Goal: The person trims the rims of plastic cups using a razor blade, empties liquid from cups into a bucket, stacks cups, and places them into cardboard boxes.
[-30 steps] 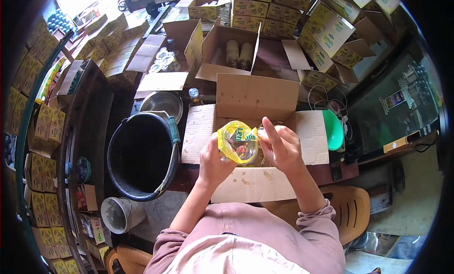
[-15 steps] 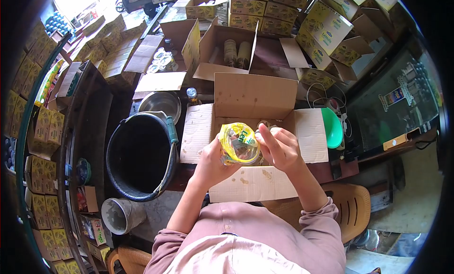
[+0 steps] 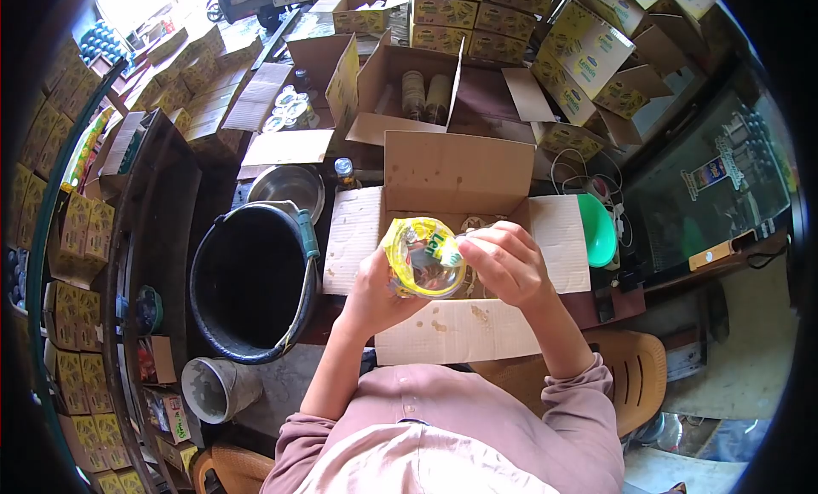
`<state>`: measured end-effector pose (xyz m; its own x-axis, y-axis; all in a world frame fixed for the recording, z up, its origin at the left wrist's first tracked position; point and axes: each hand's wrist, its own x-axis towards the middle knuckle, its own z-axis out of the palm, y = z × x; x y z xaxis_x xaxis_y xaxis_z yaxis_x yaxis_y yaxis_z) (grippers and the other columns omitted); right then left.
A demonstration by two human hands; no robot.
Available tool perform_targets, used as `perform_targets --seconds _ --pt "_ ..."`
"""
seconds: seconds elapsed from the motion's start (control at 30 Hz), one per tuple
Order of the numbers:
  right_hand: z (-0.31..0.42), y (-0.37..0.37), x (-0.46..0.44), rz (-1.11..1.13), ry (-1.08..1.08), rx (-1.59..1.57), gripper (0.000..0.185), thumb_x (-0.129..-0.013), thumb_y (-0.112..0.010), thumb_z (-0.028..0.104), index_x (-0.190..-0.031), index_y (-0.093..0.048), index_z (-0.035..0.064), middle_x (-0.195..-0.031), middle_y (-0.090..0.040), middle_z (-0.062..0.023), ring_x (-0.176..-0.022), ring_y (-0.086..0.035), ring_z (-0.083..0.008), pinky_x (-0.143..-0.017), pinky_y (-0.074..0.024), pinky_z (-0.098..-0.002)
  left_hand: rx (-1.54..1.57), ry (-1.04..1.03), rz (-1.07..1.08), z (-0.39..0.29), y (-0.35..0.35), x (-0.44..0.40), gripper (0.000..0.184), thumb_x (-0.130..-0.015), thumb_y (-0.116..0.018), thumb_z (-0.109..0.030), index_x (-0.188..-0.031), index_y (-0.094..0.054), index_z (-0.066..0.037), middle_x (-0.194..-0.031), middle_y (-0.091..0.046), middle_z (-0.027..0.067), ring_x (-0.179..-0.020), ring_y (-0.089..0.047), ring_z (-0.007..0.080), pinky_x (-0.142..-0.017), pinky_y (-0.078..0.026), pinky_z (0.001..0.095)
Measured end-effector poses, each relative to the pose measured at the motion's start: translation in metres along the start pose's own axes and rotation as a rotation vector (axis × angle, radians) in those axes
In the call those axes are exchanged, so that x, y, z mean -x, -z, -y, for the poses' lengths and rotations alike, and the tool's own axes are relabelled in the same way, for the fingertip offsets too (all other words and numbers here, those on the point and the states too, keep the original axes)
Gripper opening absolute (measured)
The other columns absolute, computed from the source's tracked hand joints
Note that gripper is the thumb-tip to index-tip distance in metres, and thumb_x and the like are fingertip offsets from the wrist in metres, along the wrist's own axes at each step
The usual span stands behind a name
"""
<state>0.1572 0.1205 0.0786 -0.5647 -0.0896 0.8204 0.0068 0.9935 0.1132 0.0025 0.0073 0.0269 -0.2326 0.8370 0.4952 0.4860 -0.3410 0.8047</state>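
My left hand (image 3: 368,291) is wrapped round the side of a see-through plastic cup (image 3: 426,277) with a yellow rim and green "Lemon" lettering. The cup is tilted so its round top faces me. At the cup's right edge, my right hand (image 3: 509,264) has thumb and fingers pinched together against the printed part; its fingertips partly hide what they grip. Both hands are above an open cardboard box (image 3: 460,174) with stained flaps. Small items inside the box are mostly hidden behind the hands and cup.
A large black bucket (image 3: 203,298) stands left of the box, beside a metal bowl (image 3: 313,206) and a small capped bottle (image 3: 345,172). A green bowl (image 3: 598,230) is at the right flap. Behind, another open carton (image 3: 388,85) holds stacked cylinders. Below left is a grey pail (image 3: 243,392).
The cup has shifted slightly left and turned a little. My right index finger, raised before, has come down into a pinch at the cup's edge.
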Motion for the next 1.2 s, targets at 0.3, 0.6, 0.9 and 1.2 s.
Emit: perform_targets --seconds 0.3,0.6,0.9,1.2 --pt "0.003 0.009 0.004 -0.044 -0.013 0.215 0.018 -0.064 -0.069 0.001 -0.075 -0.059 0.0095 -0.077 -0.062 -0.0008 -0.068 -0.059 -0.0149 -0.065 -0.0444 -0.0279 -0.061 -0.079 0.000 -0.010 0.003 0.000 0.054 -0.061 -0.077 -0.013 -0.104 -0.049 0.001 -0.092 -0.060 0.0125 -0.082 -0.062 0.0228 -0.072 -0.049 0.0302" --pt "-0.001 0.014 0.005 -0.049 -0.092 0.209 0.015 -0.065 -0.069 0.006 -0.075 -0.059 0.0119 -0.076 -0.062 0.0029 -0.067 -0.058 -0.0117 -0.067 -0.0335 -0.0255 -0.074 -0.048 -0.026 -0.009 0.004 0.000 0.053 -0.061 -0.076 -0.013 -0.104 -0.049 0.000 -0.090 -0.060 0.0117 -0.078 -0.062 0.0219 -0.069 -0.049 0.0300" --pt "-0.002 0.021 0.001 0.012 -0.113 0.143 0.023 -0.063 -0.069 0.004 -0.083 -0.064 0.0122 -0.070 -0.058 0.0052 -0.064 -0.054 -0.0075 -0.067 -0.0324 -0.0241 -0.119 -0.083 -0.015 -0.003 0.004 0.003 0.054 -0.061 -0.076 -0.014 -0.105 -0.049 0.001 -0.089 -0.059 0.0129 -0.075 -0.061 0.0258 -0.068 -0.049 0.0309" --pt "-0.005 0.023 -0.002 0.005 -0.187 0.079 0.040 -0.064 -0.068 -0.001 -0.102 -0.061 0.0083 -0.063 -0.052 0.0057 -0.057 -0.049 -0.0073 -0.065 -0.0308 -0.0246 -0.130 -0.004 0.035 0.003 0.002 0.005 0.062 -0.058 -0.077 -0.015 -0.110 -0.048 0.001 -0.097 -0.058 0.0145 -0.086 -0.060 0.0271 -0.073 -0.050 0.0332"
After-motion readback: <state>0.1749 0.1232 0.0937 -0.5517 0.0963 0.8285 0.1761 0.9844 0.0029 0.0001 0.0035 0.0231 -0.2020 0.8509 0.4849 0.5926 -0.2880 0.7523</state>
